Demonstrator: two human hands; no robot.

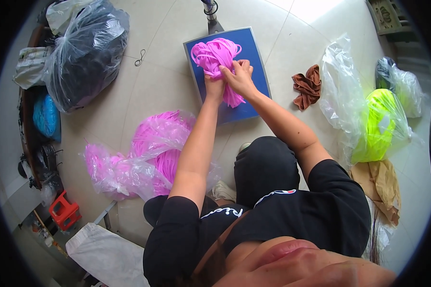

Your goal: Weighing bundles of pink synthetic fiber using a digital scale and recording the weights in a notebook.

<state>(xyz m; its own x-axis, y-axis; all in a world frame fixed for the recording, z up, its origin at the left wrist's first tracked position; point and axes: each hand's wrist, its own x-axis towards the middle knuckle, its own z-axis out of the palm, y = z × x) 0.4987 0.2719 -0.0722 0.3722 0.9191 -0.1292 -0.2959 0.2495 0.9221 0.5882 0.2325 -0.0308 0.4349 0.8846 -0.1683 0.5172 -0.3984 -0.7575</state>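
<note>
A bundle of pink flat cord point(218, 53) rests over the blue top of a platform scale point(251, 103), its loops at the far end and loose tails toward me. My left hand point(214, 86) is closed around the bundle's middle from the near left side. On the right side, my right hand point(239, 78) has its fingers bent and pressed against the same bundle, thumb pointing left. What lies under its fingertips is partly hidden. More pink cord point(160, 131) spills inside a clear plastic bag point(148, 153) on the floor, left of my left forearm.
A large clear bag of dark material point(88, 55) stands at far left, near a red stool point(65, 210). To the right lie a brown cloth point(307, 87), clear plastic sheeting point(340, 91) and a bagged neon-yellow bundle point(376, 126). The scale's post point(210, 14) rises behind the platform.
</note>
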